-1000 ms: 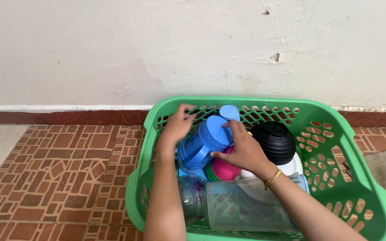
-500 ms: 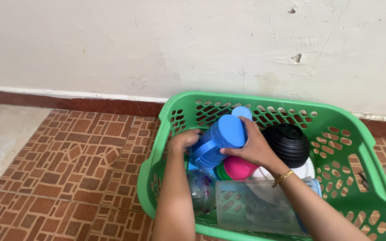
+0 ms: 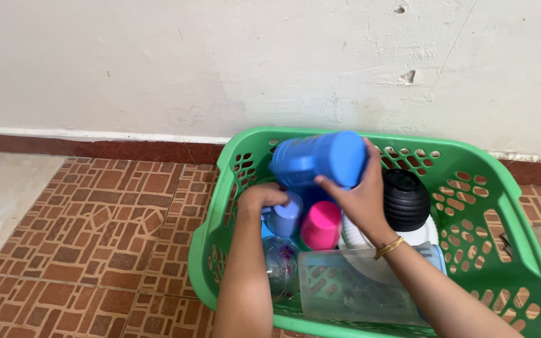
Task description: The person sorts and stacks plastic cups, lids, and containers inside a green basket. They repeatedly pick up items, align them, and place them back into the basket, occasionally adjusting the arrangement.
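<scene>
My right hand (image 3: 361, 200) is clamped on the blue jug (image 3: 317, 159), light, rigid, slick plastic best held round its barrel, while at nine o'clock my left hand (image 3: 259, 199) closes on a pale blue cup (image 3: 286, 215).

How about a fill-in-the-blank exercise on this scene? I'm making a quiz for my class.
1. The right hand lifts a ____ jug.
2. The left hand rests on a small pale-blue cup beside a ____ cup.
3. Everything sits inside a ____ basket.
4. The black bowl lies ____ down.

Missing words: blue; pink; green; upside
</scene>
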